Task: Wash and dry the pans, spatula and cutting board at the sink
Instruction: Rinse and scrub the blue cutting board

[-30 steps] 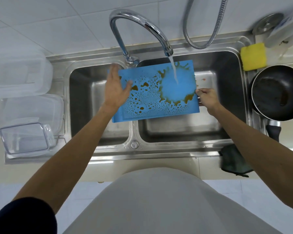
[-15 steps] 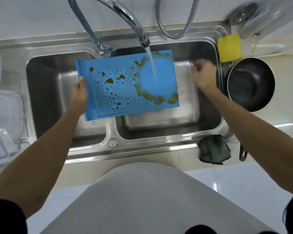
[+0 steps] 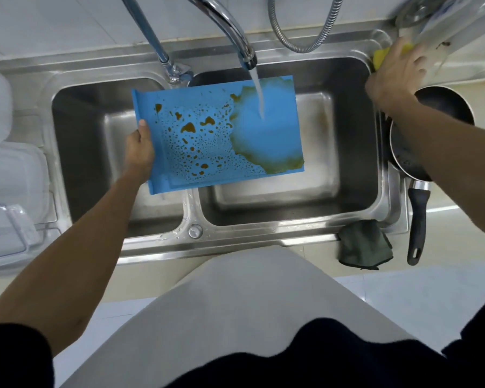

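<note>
Cutting board (image 3: pixel 216 135) — stained, under the tap (image 3: pixel 248 58) over the sink (image 3: pixel 235 243), our left hand (image 3: pixel 139 147) pinching its left edge. Our right hand (image 3: pixel 392 71) covers the sponge (image 3: pixel 380 56), finger hold unclear; one-handed, we may drop the wet board.

Yellow sponge (image 3: pixel 379 57) back right; dark cloth (image 3: pixel 364 245) front right; clear containers (image 3: pixel 11 175) left.

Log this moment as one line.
step: rinsing | left hand: holds cutting board under running tap | right hand: on sponge, grip unclear | board: brown stains
</note>
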